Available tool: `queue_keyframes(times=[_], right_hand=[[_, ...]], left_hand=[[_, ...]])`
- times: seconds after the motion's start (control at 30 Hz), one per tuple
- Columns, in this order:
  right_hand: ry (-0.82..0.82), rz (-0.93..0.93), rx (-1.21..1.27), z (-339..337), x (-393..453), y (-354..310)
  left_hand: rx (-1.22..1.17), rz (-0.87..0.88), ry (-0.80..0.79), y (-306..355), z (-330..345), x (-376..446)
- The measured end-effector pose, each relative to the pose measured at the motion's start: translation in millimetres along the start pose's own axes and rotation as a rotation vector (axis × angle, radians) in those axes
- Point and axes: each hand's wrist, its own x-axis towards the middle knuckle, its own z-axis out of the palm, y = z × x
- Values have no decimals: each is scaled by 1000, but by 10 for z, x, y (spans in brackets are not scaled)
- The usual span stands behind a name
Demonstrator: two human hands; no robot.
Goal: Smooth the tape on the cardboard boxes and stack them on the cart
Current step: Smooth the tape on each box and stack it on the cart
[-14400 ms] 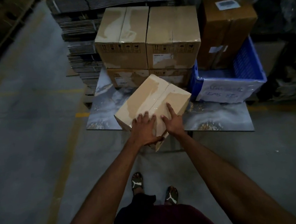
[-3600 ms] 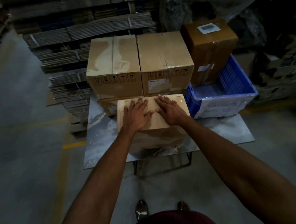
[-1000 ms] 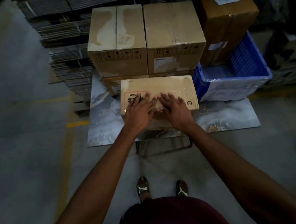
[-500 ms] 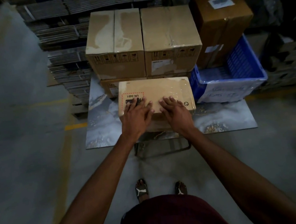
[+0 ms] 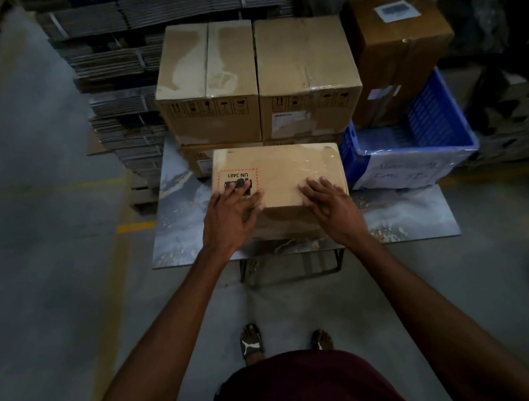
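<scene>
A taped cardboard box (image 5: 281, 172) with a red-bordered "UN 3481" label lies flat on the marbled cart deck (image 5: 402, 215), at its near middle. My left hand (image 5: 230, 218) presses with straight fingers on the box's near left top, over the label. My right hand (image 5: 330, 206) presses flat on the near right top, close to the corner. Behind it stand two large taped boxes, the left box (image 5: 208, 82) and the right box (image 5: 306, 71), stacked on lower boxes that are mostly hidden.
A blue plastic crate (image 5: 420, 144) sits at the cart's right with a darker brown box (image 5: 400, 48) leaning in it. Bundles of flattened cardboard (image 5: 120, 84) are piled behind and left of the cart. Grey concrete floor with yellow lines lies to the left.
My hands have slid apart along the box's top, the left toward the label side and the right toward the right corner. The box has stayed in place.
</scene>
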Motion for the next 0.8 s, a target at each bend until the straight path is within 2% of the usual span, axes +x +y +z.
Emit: queue_keyframes(times=[0.2,0.37,0.63,0.8], right_hand=[[159,0,-15,90,-121,172],[115,36,66,13,-76,233],[151,67,51,39,-110,289],[136,60,66,-74,48,321]], left_hand=[[-125,-74,64,-21,88,-72],[-120,-3,78,-124,-11,-14],[-181,-31,136,-231,166,-99],[-115,-13,72,-257,-62,102]])
